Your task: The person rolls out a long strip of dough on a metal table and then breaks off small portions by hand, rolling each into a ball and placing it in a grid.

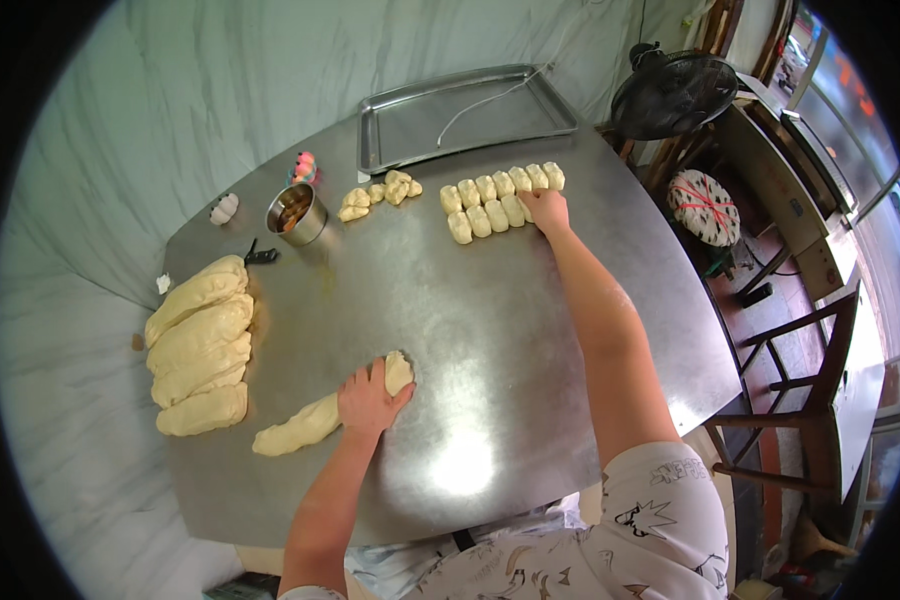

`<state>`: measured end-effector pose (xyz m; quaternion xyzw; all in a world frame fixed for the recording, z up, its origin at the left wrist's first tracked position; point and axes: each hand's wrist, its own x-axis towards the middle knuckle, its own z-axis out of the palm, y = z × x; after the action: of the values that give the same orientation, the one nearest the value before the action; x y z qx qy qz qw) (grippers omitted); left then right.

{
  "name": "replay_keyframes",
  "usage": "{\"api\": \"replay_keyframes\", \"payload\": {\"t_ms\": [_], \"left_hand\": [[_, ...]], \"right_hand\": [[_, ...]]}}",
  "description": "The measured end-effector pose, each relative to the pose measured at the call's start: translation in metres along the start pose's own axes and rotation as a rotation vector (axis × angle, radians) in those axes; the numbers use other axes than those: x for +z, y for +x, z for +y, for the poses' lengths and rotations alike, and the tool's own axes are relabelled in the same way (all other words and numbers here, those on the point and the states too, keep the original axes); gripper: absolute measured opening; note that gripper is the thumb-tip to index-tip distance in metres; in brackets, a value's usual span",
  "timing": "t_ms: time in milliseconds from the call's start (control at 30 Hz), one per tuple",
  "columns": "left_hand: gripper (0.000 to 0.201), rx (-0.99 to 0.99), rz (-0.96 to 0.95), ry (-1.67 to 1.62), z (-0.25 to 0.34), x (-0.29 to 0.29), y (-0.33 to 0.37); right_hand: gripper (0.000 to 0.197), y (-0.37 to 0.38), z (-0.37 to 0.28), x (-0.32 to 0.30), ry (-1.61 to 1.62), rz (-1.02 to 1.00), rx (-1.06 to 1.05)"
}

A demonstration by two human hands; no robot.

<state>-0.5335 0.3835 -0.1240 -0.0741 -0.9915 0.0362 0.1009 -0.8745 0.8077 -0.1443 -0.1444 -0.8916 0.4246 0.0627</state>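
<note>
A long dough roll [298,430] lies slantwise on the metal table in front of me. My left hand [366,400] is wrapped over it close to its right end, which sticks out past the fingers. Farther off to the right, small dough pieces [477,221] stand side by side in two rows. At the right end of the nearer row, my right hand [547,210] is closed on a dough piece, mostly hidden under the fingers. Several thick dough slabs [198,345] rest against each other at the table's left. Some loose dough lumps [397,187] sit near the far edge.
The metal table [450,330] has a big shallow tray [460,118] at its back. A steel cup [298,213], a black-handled tool [261,256] and small colourful items [303,167] stand at the back left. Right of the table are a black fan [674,92], a stool [704,207] and a wooden chair [820,425].
</note>
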Motion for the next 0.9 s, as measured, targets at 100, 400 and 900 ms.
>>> {"api": "replay_keyframes", "payload": {"t_ms": [100, 400, 900], "left_hand": [[0.073, -0.018, -0.018, -0.091, 0.000, -0.001, 0.010], [0.069, -0.044, 0.132, -0.480, 0.034, -0.029, 0.026], [0.036, -0.230, -0.008, -0.337, 0.089, -0.026, 0.028]], "right_hand": [[0.046, -0.005, -0.008, -0.001, -0.059, 0.081, -0.023], [0.042, -0.302, -0.114, 0.068, 0.161, -0.572, -0.378], [0.045, -0.362, -0.135, 0.084, 0.178, -0.299, -0.078]]}}
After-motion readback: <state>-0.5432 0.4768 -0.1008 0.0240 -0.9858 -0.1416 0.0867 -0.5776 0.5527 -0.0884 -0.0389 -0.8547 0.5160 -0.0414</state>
